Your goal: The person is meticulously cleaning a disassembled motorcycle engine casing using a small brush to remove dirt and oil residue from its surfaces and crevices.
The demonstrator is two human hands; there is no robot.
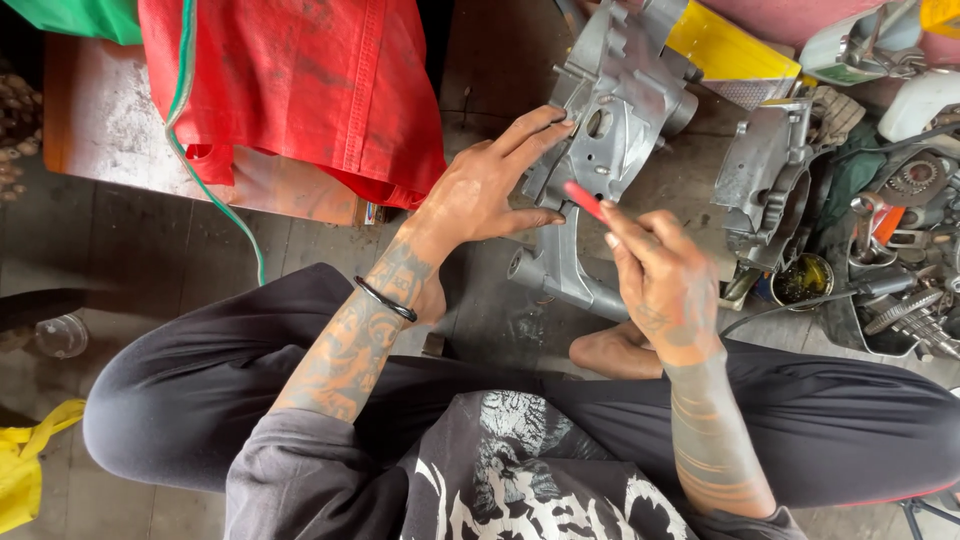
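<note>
A grey cast-metal engine case half [610, 130] lies on the floor in front of my crossed legs. My left hand [490, 185] rests flat on its left edge, fingers spread, holding it steady. My right hand [660, 280] is closed around a small tool with a red handle [583, 200], whose tip touches the case near its middle. A dark band sits on my left wrist.
A second grey engine case [765, 180] lies to the right, beside a small tin of yellowish liquid [802, 278] and a heap of gears and metal parts [915, 300]. A red cloth [300, 90] covers a low wooden bench [100, 120] at upper left. A yellow bag [25, 470] is at lower left.
</note>
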